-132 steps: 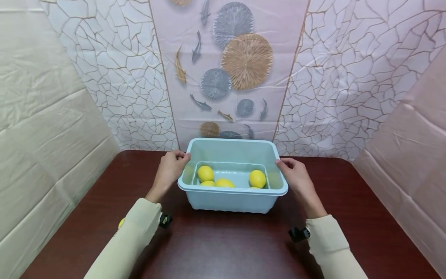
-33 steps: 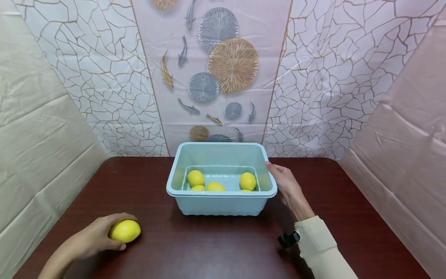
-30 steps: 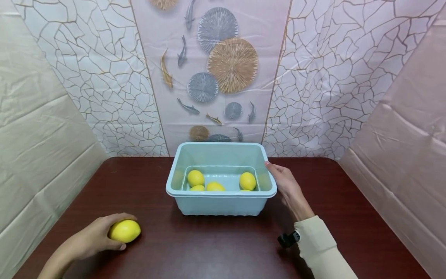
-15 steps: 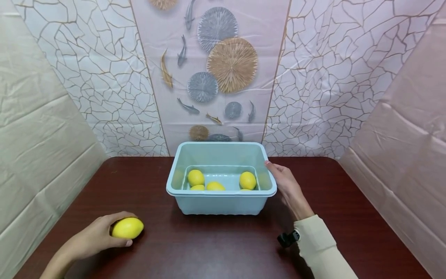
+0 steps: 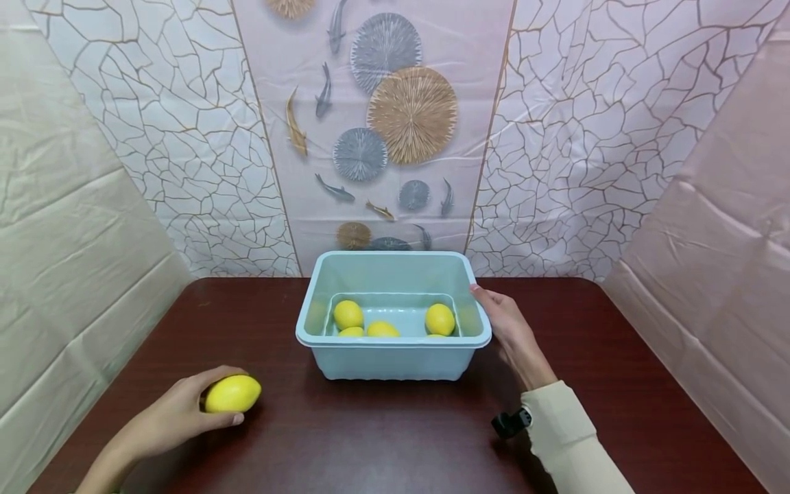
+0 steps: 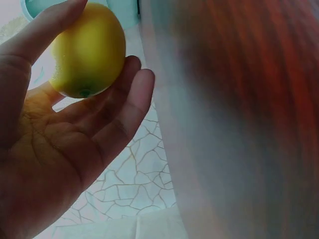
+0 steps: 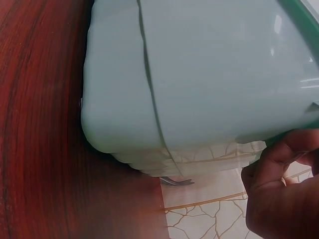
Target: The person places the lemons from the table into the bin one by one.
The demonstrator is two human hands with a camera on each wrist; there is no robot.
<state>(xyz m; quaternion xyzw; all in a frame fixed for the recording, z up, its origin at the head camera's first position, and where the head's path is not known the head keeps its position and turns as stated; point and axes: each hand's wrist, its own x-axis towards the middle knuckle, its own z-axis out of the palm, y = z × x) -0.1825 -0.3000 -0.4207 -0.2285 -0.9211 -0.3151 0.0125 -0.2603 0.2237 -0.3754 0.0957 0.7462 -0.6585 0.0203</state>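
At the front left of the head view, my left hand (image 5: 175, 412) holds a yellow lemon (image 5: 233, 394) between thumb and fingers. The left wrist view shows the lemon (image 6: 89, 52) gripped at the fingertips, its green-tinged end toward the camera, the palm apart from it. A pale blue plastic tub (image 5: 395, 360) stands at the table's middle with several lemons inside, among them one lemon (image 5: 440, 320) at the right and another lemon (image 5: 348, 314) at the left. My right hand (image 5: 509, 329) grips the tub's right rim, thumb on top; in the right wrist view its curled fingers (image 7: 279, 159) sit under the rim.
The dark red-brown wooden table (image 5: 395, 439) reaches to a patterned cloth backdrop (image 5: 216, 137) close behind the tub. Cream cloth walls (image 5: 80, 240) rise on both sides. A small black device (image 5: 511, 424) sits at my right wrist.
Both hands were on the tub's rim at first. My left hand left it, took hold of the lemon at the front left, and has shifted slightly up and right with it. The right hand stays at the rim.
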